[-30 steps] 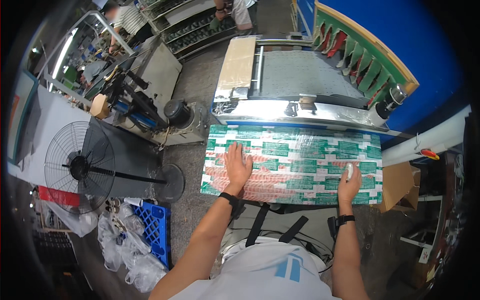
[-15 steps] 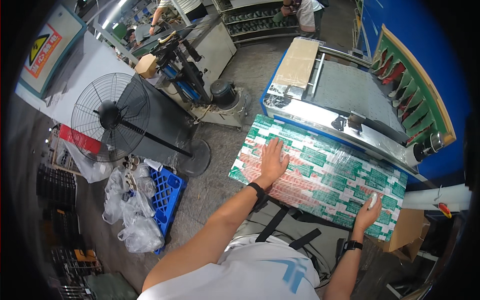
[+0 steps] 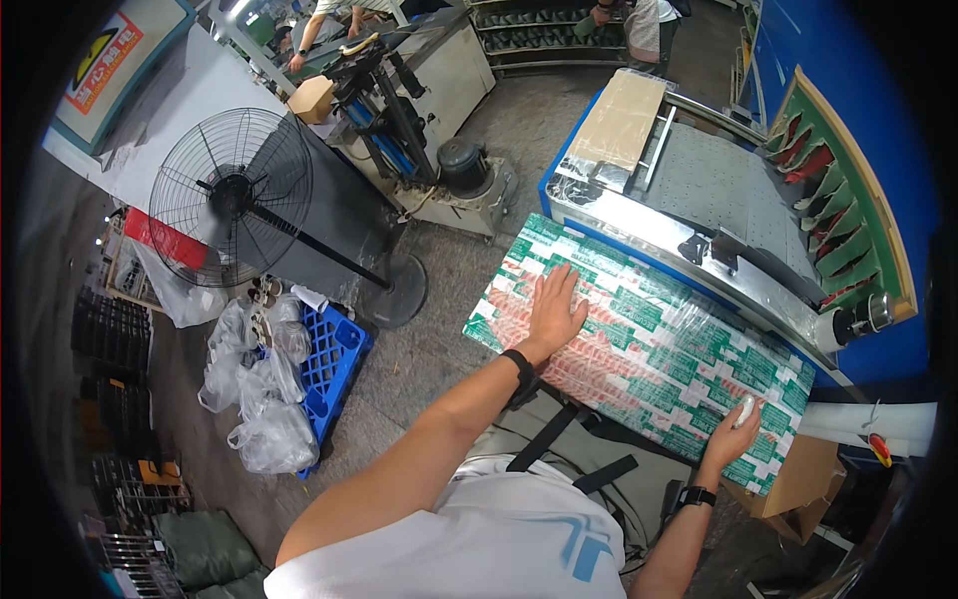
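Observation:
In front of me lies a flat work surface (image 3: 639,329) covered with green, white and red printed sheeting under shiny clear film. My left hand (image 3: 557,311) rests palm down on its left part, fingers stretched out and holding nothing. Near the right end, my right hand (image 3: 734,435) is closed around a small white rounded object (image 3: 743,410). Its kind is hard to make out, since the fingers cover most of it.
Beyond the surface stands a machine (image 3: 639,225) with a grey belt and a rack of green and red pieces (image 3: 833,215). Left are a black fan (image 3: 232,195) and a blue pallet (image 3: 334,369) with plastic bags (image 3: 274,439). An open cardboard box (image 3: 798,474) sits lower right.
The view has shifted slightly, so the surroundings sit a little differently in the picture. Both hands keep about the same places on the surface.

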Motion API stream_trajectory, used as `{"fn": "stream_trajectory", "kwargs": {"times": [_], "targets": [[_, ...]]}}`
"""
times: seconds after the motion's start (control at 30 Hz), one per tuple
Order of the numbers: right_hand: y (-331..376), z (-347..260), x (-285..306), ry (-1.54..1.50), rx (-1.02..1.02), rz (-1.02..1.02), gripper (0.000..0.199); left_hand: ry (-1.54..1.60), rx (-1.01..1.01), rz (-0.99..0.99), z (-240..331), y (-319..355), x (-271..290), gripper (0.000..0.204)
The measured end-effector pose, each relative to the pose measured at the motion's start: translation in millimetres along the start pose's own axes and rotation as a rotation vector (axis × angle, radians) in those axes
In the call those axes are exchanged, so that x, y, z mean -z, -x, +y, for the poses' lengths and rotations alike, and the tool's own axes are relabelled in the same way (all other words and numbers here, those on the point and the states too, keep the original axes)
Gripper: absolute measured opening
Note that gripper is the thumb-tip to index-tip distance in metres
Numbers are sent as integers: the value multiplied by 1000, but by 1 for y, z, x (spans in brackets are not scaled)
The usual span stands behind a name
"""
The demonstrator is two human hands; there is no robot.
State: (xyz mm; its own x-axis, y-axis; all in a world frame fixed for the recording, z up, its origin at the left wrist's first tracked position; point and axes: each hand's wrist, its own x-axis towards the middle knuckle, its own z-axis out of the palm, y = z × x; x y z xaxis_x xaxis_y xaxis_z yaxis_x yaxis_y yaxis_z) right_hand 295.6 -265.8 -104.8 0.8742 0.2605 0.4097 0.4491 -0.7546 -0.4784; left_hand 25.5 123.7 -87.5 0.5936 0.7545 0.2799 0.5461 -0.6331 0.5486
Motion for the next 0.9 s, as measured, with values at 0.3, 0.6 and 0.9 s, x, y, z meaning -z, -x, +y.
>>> {"fn": "stream_trajectory", "kwargs": {"times": [0.3, 0.6, 0.9], "targets": [[0, 1, 1, 7, -17, -33, 45, -1, 9, -19, 1, -1, 1, 68], [0, 1, 1, 6, -31, -48, 45, -3, 16, -34, 0, 0, 0, 69], [-1, 5, -3, -4, 43, 28, 45, -6, 22, -57, 3, -1, 4, 69]]}}
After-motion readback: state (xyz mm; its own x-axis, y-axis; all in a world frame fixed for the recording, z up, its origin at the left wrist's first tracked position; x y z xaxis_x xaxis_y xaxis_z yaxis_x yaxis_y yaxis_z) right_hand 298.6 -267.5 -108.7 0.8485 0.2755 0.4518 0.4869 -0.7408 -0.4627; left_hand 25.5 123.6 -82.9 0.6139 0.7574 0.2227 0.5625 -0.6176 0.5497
